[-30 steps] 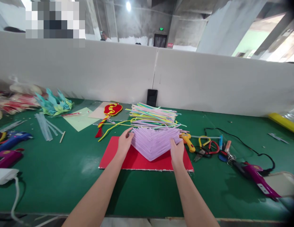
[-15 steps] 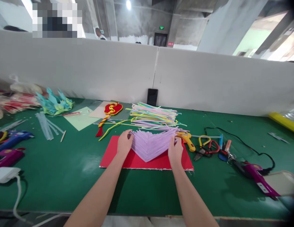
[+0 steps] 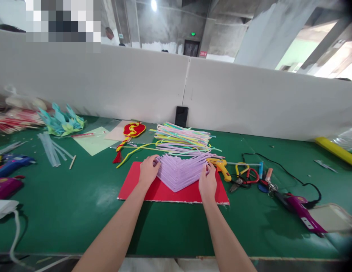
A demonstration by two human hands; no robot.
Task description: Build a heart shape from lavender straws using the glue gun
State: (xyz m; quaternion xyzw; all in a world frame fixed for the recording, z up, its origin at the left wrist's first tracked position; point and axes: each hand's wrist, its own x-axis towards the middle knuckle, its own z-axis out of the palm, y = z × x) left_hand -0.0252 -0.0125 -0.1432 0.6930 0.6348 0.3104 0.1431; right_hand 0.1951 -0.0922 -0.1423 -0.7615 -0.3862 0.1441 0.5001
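Note:
A V-shaped panel of lilac pipe cleaners [image 3: 176, 174], laid side by side, rests over a red board [image 3: 164, 195]. My left hand [image 3: 149, 170] grips the panel's left edge with thumb and fingers closed. At the right edge, my right hand [image 3: 207, 184] has its fingers closed around the stem ends. Just behind the panel lies a bundle of loose pipe cleaners [image 3: 183, 138] in yellow, pink, mint and lilac. A yellow glue gun [image 3: 222, 168] sits right beside my right hand.
Right of the board lie pliers [image 3: 238, 184], scissors [image 3: 251, 174] and a purple hot tool [image 3: 303, 213] with a black cord. Glue sticks [image 3: 49, 149], a red-yellow pipe-cleaner ornament [image 3: 133, 130] and a teal paper-like crown shape [image 3: 61, 121] are at left. A phone [image 3: 181, 116] leans on the partition.
My right hand's fingers have shifted slightly at the panel's right edge, and the stem ends there look more gathered. My left hand keeps its hold. The view has turned slightly.

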